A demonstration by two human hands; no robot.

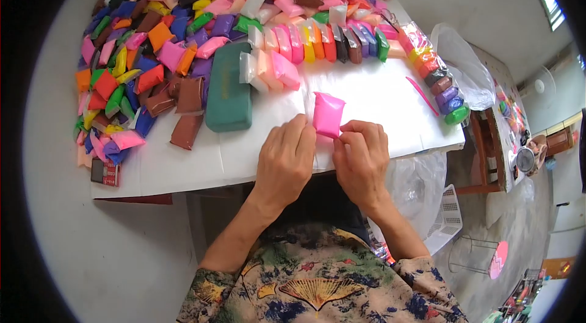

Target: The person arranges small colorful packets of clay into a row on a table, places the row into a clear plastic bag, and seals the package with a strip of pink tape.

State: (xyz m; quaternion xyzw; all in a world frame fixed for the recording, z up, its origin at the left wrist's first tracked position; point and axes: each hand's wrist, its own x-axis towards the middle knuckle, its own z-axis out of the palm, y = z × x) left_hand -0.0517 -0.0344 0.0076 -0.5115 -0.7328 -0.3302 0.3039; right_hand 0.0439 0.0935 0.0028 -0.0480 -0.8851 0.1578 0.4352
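A bright pink packet [329, 115] is held just above the white table top, between my two hands. My left hand [287, 155] pinches its lower left edge, and my right hand [361, 161] has its fingers closed at the lower right corner. Beyond the packet, a row of clear-wrapped packets [324, 43] in several colours runs across the table. A short stack of white, peach and pink packets [271, 71] lies nearer, beside a dark green case [229, 88]. Another line of coloured packets [434, 72] stretches down the right side.
A large pile of loose coloured packets [173, 54] covers the left and far table. A red and black device [106, 173] sits at the near left corner. A thin pink strip [422, 96] lies to the right. Plastic bags and a white basket [444, 218] are beyond the table's edge.
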